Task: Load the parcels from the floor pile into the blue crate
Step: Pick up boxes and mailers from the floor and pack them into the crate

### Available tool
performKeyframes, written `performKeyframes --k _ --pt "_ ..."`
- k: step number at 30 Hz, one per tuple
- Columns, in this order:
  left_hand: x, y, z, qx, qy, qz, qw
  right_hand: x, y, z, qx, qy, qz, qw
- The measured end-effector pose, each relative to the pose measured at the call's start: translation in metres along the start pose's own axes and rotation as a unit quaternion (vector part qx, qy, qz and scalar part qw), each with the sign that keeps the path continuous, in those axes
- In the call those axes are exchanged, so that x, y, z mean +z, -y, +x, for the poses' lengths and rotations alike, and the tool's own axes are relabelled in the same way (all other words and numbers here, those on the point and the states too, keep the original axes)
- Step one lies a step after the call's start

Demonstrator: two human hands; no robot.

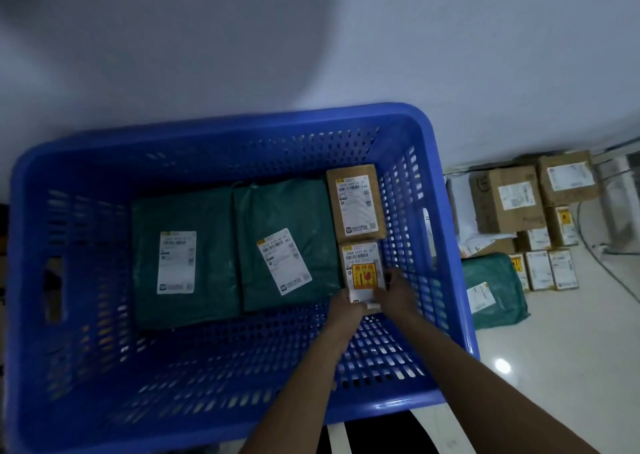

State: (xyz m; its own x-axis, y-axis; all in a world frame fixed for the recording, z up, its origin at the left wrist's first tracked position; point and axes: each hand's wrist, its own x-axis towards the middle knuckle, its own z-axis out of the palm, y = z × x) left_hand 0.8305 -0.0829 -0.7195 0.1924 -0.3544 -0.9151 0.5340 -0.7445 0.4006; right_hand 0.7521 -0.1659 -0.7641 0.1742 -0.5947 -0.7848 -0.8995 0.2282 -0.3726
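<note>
Left hand [348, 306] and right hand [393, 292]: both closed on the near end of a small cardboard box with an orange sticker [363, 273], held between them, low inside the blue crate [221, 134] at its right side. Same crate: brown labelled box [356, 202] just beyond it; two green mailer bags [183, 256] [285, 242] side by side to the left. Floor pile [519, 218], right of crate: cardboard boxes, one green bag [495, 290].

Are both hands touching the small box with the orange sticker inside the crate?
Touching. The head view shows the left hand and right hand clasping the near end of the small box, fingers overlapping its edges, inside the blue crate.
</note>
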Motion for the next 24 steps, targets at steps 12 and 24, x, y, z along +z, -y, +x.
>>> performKeyframes --k 12,24 --pt "-0.004 0.001 0.01 -0.012 0.022 0.051 0.998 0.001 0.001 0.01 0.004 0.05 0.01 0.999" --pt "-0.035 -0.016 -0.037 -0.02 -0.007 0.122 0.992 -0.031 0.022 -0.047 -0.043 0.05 -0.015 0.998"
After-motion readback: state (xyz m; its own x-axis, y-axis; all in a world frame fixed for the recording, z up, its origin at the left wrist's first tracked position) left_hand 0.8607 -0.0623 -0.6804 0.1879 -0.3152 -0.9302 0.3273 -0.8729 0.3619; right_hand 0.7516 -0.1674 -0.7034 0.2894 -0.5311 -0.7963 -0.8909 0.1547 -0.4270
